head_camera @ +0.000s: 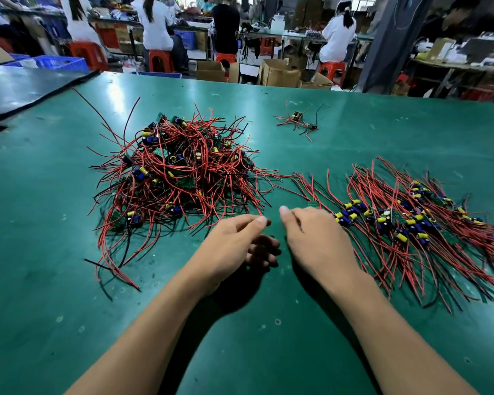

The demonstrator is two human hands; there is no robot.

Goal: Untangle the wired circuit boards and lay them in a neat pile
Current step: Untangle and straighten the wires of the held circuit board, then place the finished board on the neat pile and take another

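A tangled heap of wired circuit boards (177, 172), with red and black wires and blue and yellow parts, lies left of centre on the green table (40, 252). To the right, a sorted pile of boards (411, 220) lies with its wires fanned roughly parallel. My left hand (237, 243) hovers between the two with its fingers loosely curled and its thumb tip beside a red wire end; it holds nothing I can see. My right hand (314, 238) reaches to the sorted pile's left edge with its thumb up. Its index finger looks straight and its fingertips are hidden behind the hand.
A small cluster of two or three wired boards (297, 121) lies apart at the far centre. A dark mat (26, 89) covers the far left corner. Beyond the table's far edge are cardboard boxes (280, 72), red stools and several seated people at benches.
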